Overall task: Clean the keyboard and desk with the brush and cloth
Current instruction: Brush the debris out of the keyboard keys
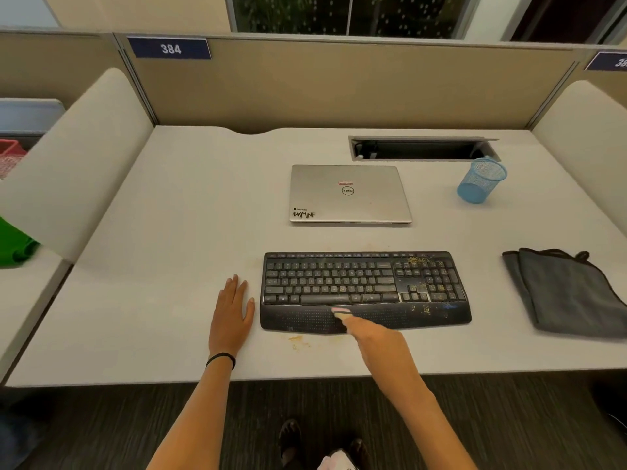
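the right hand [368,337], blurred, grips a small pink brush [340,312] at its fingertips, the brush on the keyboard [363,290] palm rest. left of the keyboard, the left hand [230,315] lies flat, fingers together. the grey cloth [566,293] lies right of the keyboard.

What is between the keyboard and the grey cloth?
Nothing. In the head view, only bare desk lies between the keyboard and the grey cloth.
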Demonstrator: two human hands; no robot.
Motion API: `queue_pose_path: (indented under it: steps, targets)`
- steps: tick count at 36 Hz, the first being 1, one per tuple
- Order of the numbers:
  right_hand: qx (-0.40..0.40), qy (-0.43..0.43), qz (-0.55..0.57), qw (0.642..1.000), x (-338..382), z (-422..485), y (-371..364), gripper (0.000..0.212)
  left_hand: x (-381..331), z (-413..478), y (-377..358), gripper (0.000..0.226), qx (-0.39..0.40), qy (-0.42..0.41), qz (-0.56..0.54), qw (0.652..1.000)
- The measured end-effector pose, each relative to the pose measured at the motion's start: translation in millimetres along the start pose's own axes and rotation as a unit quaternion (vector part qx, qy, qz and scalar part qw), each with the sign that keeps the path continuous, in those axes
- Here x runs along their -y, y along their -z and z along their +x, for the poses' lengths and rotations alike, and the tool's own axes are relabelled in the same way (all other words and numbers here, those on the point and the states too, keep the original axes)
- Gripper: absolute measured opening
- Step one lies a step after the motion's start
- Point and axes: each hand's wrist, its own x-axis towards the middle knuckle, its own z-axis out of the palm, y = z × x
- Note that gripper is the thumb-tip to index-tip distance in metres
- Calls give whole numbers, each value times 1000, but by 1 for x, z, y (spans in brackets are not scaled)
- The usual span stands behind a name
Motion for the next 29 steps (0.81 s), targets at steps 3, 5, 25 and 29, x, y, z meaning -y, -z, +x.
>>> queue_pose_path:
  steps: [3,5,25,29]
  targets:
    - [-25,-22,-26,999,-3,3,1,41,-1,0,1,53,-1,0,-2,1000]
    - [-26,-15,-22,999,-3,4,-2,42,-2,0,1,53,0,-1,-4,1000]
    - [74,98,69,990,16,20,-28,32,2,1,-1,54,-4,-6,1,1000]
    - [159,78,115,977,17,16,-15,33,1,0,0,62,-3,-8,-1,1000]
